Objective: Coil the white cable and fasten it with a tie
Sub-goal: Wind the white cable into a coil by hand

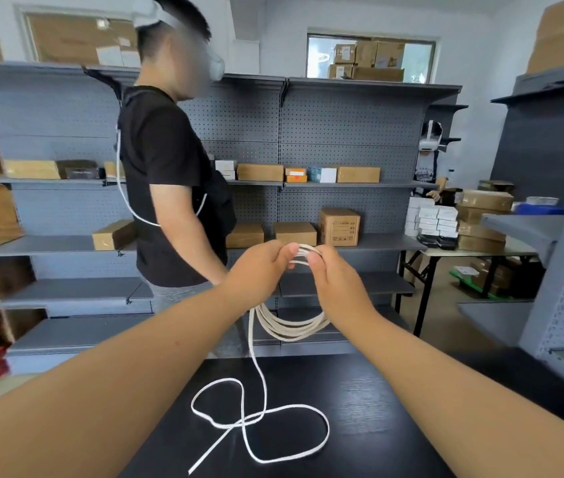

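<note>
Both my arms are out in front, hands raised above the black table (387, 401). My left hand (262, 268) grips the top of the white cable (289, 328), fingers curled round the bunched strands, thumb pressed on top. My right hand (333, 274) sits just beside it, thumb and fingers pinching the same bunch from the other side, so both hands are closed on the cable and the short arc of strands shows between them.

The cable is part coiled. Several loops hang down from my hands in a rough ring, the bottom of it between my forearms and clear of the table. One strand drops from the left side of the coil to the tabletop, where the loose tail lies in two sloppy loops that cross each other (a figure-eight sort of shape), with the free end running toward the near edge. I can't see a tie anywhere.

Behind the table another person in a black T-shirt (165, 174) stands side-on, wearing a white headset. Grey pegboard shelving (346, 129) fills the back wall with cardboard boxes (339, 226) on it. A folding table (501, 251) at right carries more boxes.
</note>
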`<state>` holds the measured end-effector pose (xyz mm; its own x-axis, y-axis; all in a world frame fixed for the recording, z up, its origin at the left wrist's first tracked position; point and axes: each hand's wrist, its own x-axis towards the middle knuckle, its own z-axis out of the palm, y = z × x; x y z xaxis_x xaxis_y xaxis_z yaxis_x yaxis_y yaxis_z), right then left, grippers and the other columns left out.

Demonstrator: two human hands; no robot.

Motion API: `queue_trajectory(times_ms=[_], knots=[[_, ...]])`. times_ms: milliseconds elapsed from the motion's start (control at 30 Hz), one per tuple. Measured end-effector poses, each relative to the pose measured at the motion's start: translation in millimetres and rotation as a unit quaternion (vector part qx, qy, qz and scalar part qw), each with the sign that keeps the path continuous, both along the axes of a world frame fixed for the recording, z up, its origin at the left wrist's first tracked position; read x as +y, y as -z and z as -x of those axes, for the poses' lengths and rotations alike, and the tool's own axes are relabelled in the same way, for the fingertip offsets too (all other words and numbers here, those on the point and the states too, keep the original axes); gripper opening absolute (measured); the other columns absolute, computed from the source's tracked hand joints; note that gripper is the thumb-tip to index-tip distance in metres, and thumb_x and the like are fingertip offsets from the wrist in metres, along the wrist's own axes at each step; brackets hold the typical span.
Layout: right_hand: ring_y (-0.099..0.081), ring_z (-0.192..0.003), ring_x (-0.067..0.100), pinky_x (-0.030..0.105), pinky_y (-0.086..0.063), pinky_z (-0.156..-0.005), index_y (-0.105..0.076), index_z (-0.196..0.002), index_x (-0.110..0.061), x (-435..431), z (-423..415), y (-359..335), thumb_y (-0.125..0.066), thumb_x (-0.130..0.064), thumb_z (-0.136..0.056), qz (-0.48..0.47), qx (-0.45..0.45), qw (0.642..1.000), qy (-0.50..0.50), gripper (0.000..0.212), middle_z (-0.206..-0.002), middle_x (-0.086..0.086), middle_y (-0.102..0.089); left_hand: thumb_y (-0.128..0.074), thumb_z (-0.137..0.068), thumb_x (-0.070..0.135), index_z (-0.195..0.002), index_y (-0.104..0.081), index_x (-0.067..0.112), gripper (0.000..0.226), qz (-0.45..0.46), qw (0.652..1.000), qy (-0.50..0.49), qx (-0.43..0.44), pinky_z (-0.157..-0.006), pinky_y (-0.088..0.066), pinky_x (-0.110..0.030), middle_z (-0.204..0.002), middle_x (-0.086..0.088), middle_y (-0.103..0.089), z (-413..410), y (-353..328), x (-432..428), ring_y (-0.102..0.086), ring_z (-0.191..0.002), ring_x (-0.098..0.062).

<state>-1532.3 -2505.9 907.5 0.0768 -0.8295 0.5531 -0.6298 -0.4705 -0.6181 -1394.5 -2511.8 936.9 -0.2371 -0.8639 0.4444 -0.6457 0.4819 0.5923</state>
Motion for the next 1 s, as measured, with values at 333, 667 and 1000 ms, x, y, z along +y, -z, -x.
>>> queue_trajectory(times_ms=[333, 667, 1000], knots=[[-0.050, -0.076, 0.025, 0.036, -0.036, -0.064, -0.052, -0.097, -0.007, 15, 29, -3, -0.034, -0.033, -0.099, 0.060, 0.044, 0.995, 0.062, 0.032, -0.079, 0.004, -0.053, -0.035, -0.098, 0.042, -0.077, -0.052, 0.013, 0.039, -0.095, 0.981, 0.042, 0.162, -0.059, -0.039, -0.021, -0.062, 0.004, -0.051, 21, 13, 19, -0.048, -0.054, -0.008], [-0.043, -0.066, 0.011, 0.025, -0.025, -0.055, -0.047, -0.087, -0.017, 24, 59, -1, -0.035, -0.027, -0.099, 0.075, -0.124, 0.985, 0.096, 0.020, -0.068, -0.012, -0.046, -0.039, -0.097, 0.034, -0.090, -0.062, 0.014, 0.031, -0.204, 0.919, 0.145, 0.304, -0.076, -0.049, -0.030, -0.060, 0.001, -0.059, 42, 35, 35, -0.066, -0.066, -0.016], [-0.056, -0.082, 0.020, 0.028, -0.040, -0.071, -0.051, -0.101, -0.020, 16, 41, 11, -0.030, -0.031, -0.099, 0.038, -0.167, 0.984, 0.051, 0.023, -0.084, -0.006, -0.055, -0.033, -0.099, 0.032, -0.088, -0.051, 0.009, 0.032, 0.055, 0.983, -0.067, 0.160, -0.050, -0.037, -0.013, -0.060, 0.002, -0.046, 41, 30, 33, -0.048, -0.051, -0.012]])
